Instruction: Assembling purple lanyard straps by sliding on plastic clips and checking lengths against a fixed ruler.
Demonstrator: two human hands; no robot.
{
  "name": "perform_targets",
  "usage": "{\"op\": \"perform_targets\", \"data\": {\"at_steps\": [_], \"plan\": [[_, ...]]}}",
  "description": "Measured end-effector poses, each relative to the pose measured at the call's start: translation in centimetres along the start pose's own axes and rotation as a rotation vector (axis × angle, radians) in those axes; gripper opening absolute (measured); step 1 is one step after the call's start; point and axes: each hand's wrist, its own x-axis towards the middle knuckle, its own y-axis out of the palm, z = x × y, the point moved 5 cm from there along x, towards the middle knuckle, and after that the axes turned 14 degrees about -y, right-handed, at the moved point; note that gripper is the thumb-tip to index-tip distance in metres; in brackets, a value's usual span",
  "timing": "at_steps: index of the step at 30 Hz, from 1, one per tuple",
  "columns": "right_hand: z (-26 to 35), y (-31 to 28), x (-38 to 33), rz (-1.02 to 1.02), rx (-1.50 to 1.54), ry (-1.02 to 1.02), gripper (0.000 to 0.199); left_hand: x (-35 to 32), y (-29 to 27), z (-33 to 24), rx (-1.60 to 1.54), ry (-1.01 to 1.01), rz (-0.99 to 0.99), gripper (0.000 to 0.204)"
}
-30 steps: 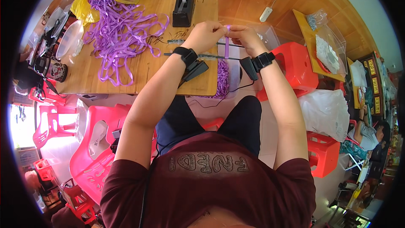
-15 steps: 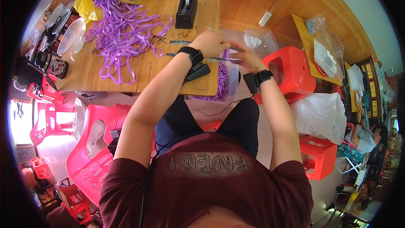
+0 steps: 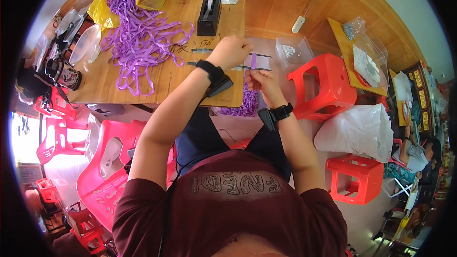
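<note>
Two thin dark rods [image 3: 263, 55] lie side by side, fixed to the table top with clear tape and jutting past its right edge. A short band of purple ribbon [image 3: 253, 61] spans them. My left hand [image 3: 231, 51] is closed above the rods at the table edge; what its fingers hold, if anything, is hidden. At the lower rod, my right hand [image 3: 264, 84] has its fingertips pinched at the lower end of the ribbon. Below the rods stands a clear plastic tub [image 3: 261, 103] holding many small purple ribbon pieces [image 3: 243, 102].
On the wooden table [image 3: 176, 74] lies a heap of purple ribbon [image 3: 135, 33], spilling from a yellow bag [image 3: 102, 9]. A black tape dispenser [image 3: 208, 16] stands behind my left hand. A red stool [image 3: 323, 81] and a clear box of white pieces [image 3: 293, 52] are on the right.
My right hand has drawn back toward me, from the rods' outer ends to below the ribbon. The left hand has shifted slightly left, with its fingers still curled.
</note>
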Motion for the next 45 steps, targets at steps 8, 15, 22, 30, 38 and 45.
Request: {"op": "perform_targets", "data": {"at_steps": [8, 15, 22, 30, 38, 45], "plan": [[1.3, 1.5, -0.7, 0.046, 0.127, 0.013, 0.024, -3.2, 1.6, 0.9, -0.466, -0.603, 0.712, 0.038], [6.1, 3.0, -1.9, 0.082, -0.168, -0.014, 0.03, -3.7, 2.3, 1.5, -0.498, -0.61, 0.783, 0.031], [13.3, 7.9, 8.3, 0.182, -0.335, -0.178, 0.025, -3.8, 1.8, 1.1, -0.472, -0.478, 0.817, 0.026], [9.0, 11.3, 20.5, 0.064, -0.413, 0.132, 0.016, -3.7, 1.9, 1.1, -0.435, -0.491, 0.868, 0.03], [9.0, 13.4, 20.3, 0.051, -0.268, 0.116, 0.016, -2.7, 4.1, 3.3, -0.408, -0.745, 1.173, 0.021], [7.9, 13.7, 15.6, 0.184, -0.159, 0.254, 0.016, -4.5, 0.8, 1.5, -0.443, -0.471, 0.819, 0.028]]}}
